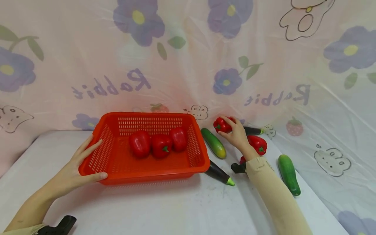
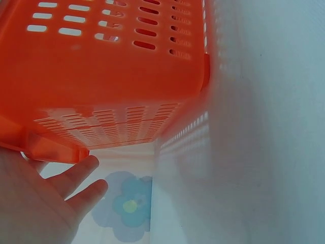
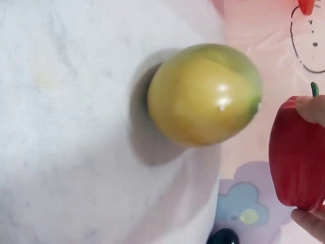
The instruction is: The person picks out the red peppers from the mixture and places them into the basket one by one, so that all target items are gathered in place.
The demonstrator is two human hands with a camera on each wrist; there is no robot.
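Right wrist: red pepper (image 3: pixel 293 157) sits between fingers (image 3: pixel 312 224).

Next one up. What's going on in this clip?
A person has their left hand on the left end of a red basket, fingers spread at its rim. Their right hand grips a red pepper near the back of the white table. Three other peppers lie in the basket. To its right are two cucumbers, two eggplants and at least one more pepper.

Three peppers (image 1: pixel 161 145) in the basket (image 1: pixel 144 178)
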